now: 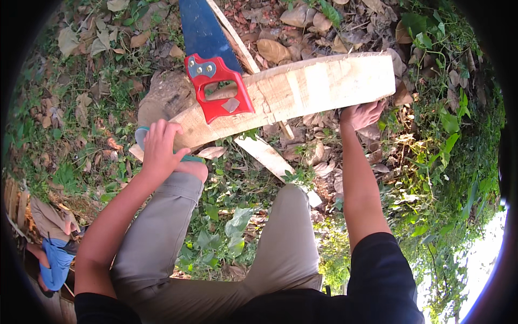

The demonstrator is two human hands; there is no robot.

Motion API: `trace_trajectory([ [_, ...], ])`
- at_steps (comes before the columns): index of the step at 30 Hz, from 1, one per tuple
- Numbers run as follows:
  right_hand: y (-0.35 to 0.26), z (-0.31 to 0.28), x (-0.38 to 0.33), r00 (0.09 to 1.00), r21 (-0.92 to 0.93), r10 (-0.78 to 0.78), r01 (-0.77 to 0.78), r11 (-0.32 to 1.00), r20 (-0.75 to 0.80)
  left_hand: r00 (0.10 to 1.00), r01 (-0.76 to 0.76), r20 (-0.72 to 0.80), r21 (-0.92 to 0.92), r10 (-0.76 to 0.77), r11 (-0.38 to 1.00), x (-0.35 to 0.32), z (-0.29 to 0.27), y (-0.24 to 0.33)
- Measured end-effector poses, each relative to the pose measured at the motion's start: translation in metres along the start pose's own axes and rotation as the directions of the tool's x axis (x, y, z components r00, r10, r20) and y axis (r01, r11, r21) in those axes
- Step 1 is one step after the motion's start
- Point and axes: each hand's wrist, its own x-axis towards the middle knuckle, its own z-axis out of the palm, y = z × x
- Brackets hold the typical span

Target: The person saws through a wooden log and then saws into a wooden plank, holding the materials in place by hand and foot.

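A thick, pale wooden beam lies slantwise before me, its right end raised. My left hand is at its left end, fingers bent over the wood and thumb apart. Beneath the right end, my right hand grips the lower edge, its fingers partly hidden. A handsaw with a red handle rests against the beam's left part, its blue blade pointing away. Under and beside my left hand shows a green-edged object; I cannot tell what it is.
A cut log sits behind the beam's left end. Thin wooden strips lie below and beyond the beam. Dry leaves and green plants cover the ground. My bent knees are close. Another person is at lower left.
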Motion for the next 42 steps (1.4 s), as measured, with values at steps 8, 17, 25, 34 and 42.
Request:
trace_trajectory([
  [8, 0.004, 0.001, -0.006, 1.0, -0.056, 0.013, -0.014, 0.998, -0.018, 0.994, -0.092, -0.056, 0.014, 0.093, 0.996, 0.012, -0.001, -0.01],
  [17, 0.001, 0.008, -0.004, 0.998, -0.015, 0.052, -0.053, 0.999, -0.019, 0.995, -0.08, -0.059, 0.014, 0.08, 0.997, 0.018, -0.002, -0.016],
  [25, 0.004, 0.002, -0.009, 1.0, -0.02, 0.009, -0.009, 1.0, -0.018, 0.995, -0.099, -0.021, 0.014, 0.1, 0.995, 0.004, 0.002, -0.016],
  [34, -0.008, -0.006, -0.003, 0.998, -0.035, 0.064, -0.064, 0.997, -0.003, 0.994, -0.018, -0.109, -0.243, -0.009, 0.97, -0.056, -0.069, -0.059],
  [42, 0.016, -0.008, 0.005, 0.945, -0.075, 0.036, -0.012, 0.997, 0.326, 0.987, 0.032, -0.142, -0.257, -0.07, 0.966, -0.133, -0.07, -0.098],
])
